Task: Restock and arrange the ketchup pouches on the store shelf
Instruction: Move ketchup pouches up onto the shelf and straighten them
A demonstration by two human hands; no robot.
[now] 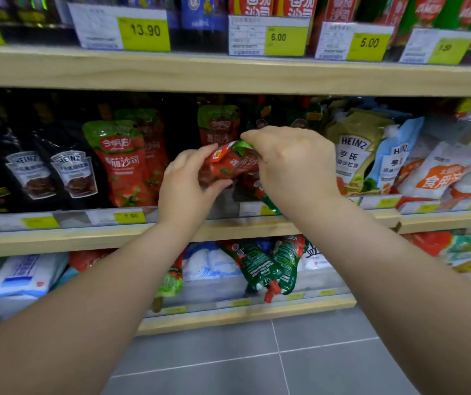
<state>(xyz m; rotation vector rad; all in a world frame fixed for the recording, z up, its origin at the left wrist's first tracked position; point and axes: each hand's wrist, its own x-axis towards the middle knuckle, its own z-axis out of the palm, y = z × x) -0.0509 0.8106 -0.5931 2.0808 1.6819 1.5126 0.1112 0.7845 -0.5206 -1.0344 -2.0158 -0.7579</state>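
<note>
- Your left hand [188,181] pinches the ketchup pouch [230,163] from its left side; your right hand [291,163] clamps its green top.
- It's tilted, in front of the middle shelf [57,238], between the standing red pouches [126,163] and the Heinz bag [354,155].
- Push too hard and that soft row at your left probably topples.
- Let go early, and it likely slides off the lip.

The middle shelf [228,229] of pale wood carries dark Heinz sauce pouches [72,175] at left, upright red ketchup pouches [123,163] beside them, and Heinz dressing pouches [354,152] at right. Yellow price tags [129,216] line its front edge.
</note>
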